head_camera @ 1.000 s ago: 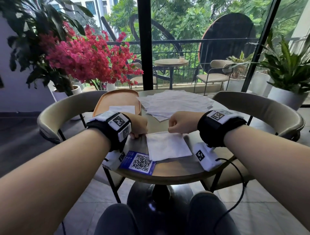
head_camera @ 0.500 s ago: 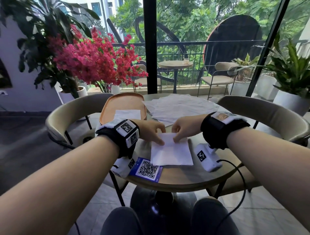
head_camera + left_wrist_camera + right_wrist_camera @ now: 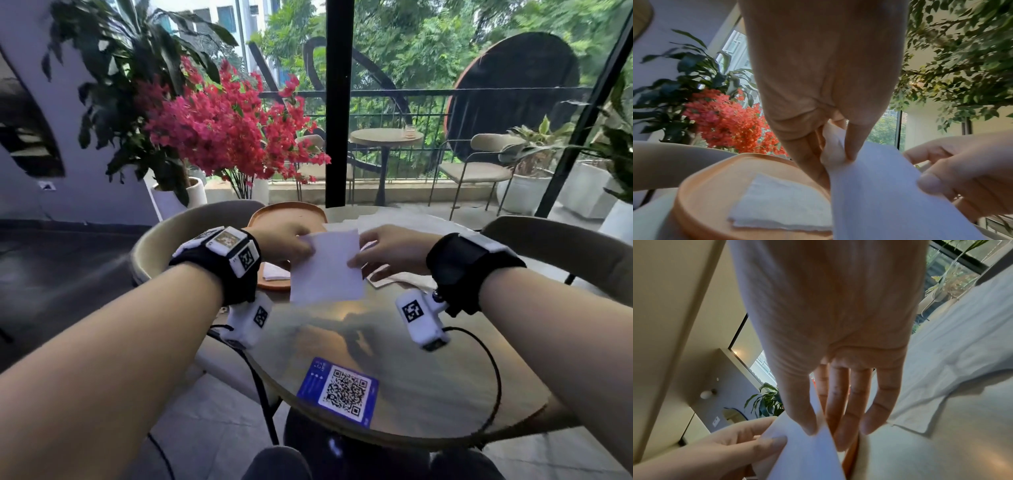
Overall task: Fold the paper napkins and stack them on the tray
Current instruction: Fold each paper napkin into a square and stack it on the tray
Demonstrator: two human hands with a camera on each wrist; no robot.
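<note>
Both hands, left hand (image 3: 286,245) and right hand (image 3: 387,251), pinch a folded napkin (image 3: 327,267) beside the tray (image 3: 270,214); next, probably lay it on the napkin there (image 3: 781,206).

Looks like a cafe: small round table (image 3: 394,342) with a QR code card (image 3: 339,391), padded chairs (image 3: 561,250), potted plants (image 3: 144,102), plus another table (image 3: 386,137) on the balcony outside.

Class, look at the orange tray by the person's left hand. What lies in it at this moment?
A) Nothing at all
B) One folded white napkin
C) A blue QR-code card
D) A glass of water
B: the left wrist view shows a single folded white napkin lying flat in the orange tray, while the left hand and right hand hold another napkin up beside it.
</note>
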